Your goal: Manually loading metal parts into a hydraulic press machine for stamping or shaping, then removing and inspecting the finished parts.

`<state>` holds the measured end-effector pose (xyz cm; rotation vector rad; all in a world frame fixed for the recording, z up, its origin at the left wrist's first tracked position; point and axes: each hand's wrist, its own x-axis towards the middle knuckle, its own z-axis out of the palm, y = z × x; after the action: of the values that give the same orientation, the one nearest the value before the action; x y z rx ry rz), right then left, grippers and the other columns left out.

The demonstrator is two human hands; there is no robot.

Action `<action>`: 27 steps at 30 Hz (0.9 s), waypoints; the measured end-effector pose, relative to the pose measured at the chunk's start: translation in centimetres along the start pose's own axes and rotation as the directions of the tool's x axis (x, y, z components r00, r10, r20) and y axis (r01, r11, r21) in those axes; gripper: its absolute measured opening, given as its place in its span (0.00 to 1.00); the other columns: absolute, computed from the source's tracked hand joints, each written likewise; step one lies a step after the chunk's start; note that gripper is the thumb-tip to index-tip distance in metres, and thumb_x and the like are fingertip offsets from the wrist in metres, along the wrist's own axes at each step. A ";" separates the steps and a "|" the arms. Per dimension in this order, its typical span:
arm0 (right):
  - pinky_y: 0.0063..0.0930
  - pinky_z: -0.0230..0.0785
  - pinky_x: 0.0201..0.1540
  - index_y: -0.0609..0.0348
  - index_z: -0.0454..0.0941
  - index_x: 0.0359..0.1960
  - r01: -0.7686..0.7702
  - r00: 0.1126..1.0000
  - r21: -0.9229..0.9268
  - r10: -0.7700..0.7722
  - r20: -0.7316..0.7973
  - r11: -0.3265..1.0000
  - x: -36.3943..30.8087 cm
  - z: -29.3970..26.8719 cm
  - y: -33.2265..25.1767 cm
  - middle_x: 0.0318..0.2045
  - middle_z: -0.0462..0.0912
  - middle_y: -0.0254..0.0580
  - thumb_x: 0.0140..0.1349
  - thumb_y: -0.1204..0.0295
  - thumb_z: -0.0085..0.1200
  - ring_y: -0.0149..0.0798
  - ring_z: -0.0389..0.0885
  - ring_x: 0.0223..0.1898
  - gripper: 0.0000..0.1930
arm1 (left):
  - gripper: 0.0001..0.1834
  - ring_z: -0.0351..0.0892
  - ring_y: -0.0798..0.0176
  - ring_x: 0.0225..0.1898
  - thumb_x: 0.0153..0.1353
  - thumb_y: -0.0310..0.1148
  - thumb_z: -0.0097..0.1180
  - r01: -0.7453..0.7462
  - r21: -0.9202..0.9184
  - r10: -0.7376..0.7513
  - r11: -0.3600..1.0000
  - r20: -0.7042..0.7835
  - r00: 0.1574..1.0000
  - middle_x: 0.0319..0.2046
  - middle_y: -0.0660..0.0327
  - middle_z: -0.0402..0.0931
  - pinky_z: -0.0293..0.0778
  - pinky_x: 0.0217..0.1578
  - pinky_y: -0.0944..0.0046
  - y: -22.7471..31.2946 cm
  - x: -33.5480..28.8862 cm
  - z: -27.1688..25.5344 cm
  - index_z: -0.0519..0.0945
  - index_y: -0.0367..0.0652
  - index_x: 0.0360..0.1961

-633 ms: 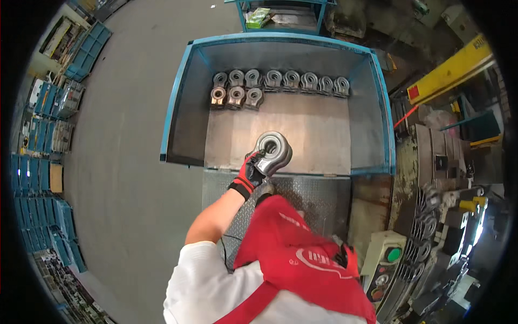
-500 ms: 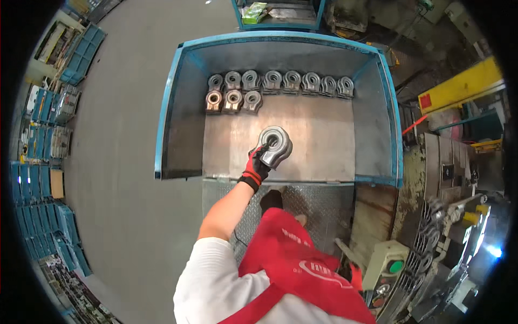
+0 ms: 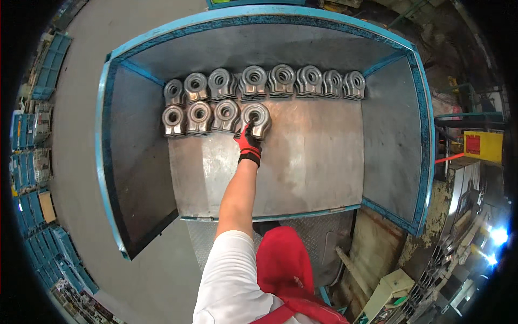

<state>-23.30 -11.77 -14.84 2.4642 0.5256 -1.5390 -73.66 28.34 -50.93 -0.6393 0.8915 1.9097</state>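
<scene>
My left hand (image 3: 249, 143), in a red and black glove, reaches forward into a large blue-framed metal bin (image 3: 399, 162). Its fingers are closed on a stack of pressed metal ring brackets (image 3: 262, 114), with a fingertip at the centre hole of the top piece. This stack sits at the right end of the nearer row, beside another bracket stack (image 3: 226, 112). Farther back, along the bin's rear wall, runs a longer row of similar stacks (image 3: 253, 81). The underside of the held stack is hidden, so I cannot tell whether it touches the bin floor. My right hand is out of view.
The bin's side walls (image 3: 135, 156) rise left and right of the stacks. A low front edge (image 3: 291, 214) lies under my forearm. At the lower right stands a control box (image 3: 386, 294) beside machinery. Blue crates (image 3: 32, 167) line the far left.
My left hand has carried the bracket stack forward, from near the bin's front to the end of the nearer row. My view has moved closer over the bin.
</scene>
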 end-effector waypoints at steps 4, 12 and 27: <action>0.28 0.66 0.45 0.63 0.69 0.48 -0.041 0.999 -0.025 0.041 0.010 0.999 0.2 0.6 -1.6 0.39 0.76 0.42 0.58 0.62 0.49 0.36 0.74 0.41 0.21 | 0.30 0.75 0.58 0.41 0.46 0.22 0.60 -0.095 0.003 0.092 0.995 0.210 0.973 0.45 0.55 0.72 0.70 0.45 0.58 -1.6 4.2 -0.8 0.61 0.41 0.51; 0.28 0.66 0.46 0.64 0.69 0.49 0.007 0.999 0.007 -0.007 0.034 1.000 -1.7 2.0 -2.3 0.40 0.76 0.43 0.58 0.61 0.49 0.36 0.74 0.42 0.22 | 0.20 0.71 0.58 0.47 0.56 0.39 0.50 -0.189 0.612 0.255 0.768 -0.021 0.967 0.46 0.59 0.72 0.66 0.48 0.60 -2.4 3.3 2.1 0.70 0.43 0.49; 0.30 0.63 0.50 0.64 0.69 0.50 0.339 0.903 0.309 -0.216 -0.370 0.888 -6.8 4.7 -0.1 0.46 0.75 0.53 0.56 0.56 0.50 0.44 0.73 0.47 0.26 | 0.18 0.70 0.51 0.41 0.51 0.38 0.53 -0.008 0.965 -0.817 0.260 0.225 0.532 0.41 0.54 0.69 0.68 0.47 0.49 -8.8 -25.4 -0.7 0.67 0.47 0.43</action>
<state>-29.92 -14.57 -10.82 3.0840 0.7388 -1.4358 -54.20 17.66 -35.77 0.5451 0.8800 0.6646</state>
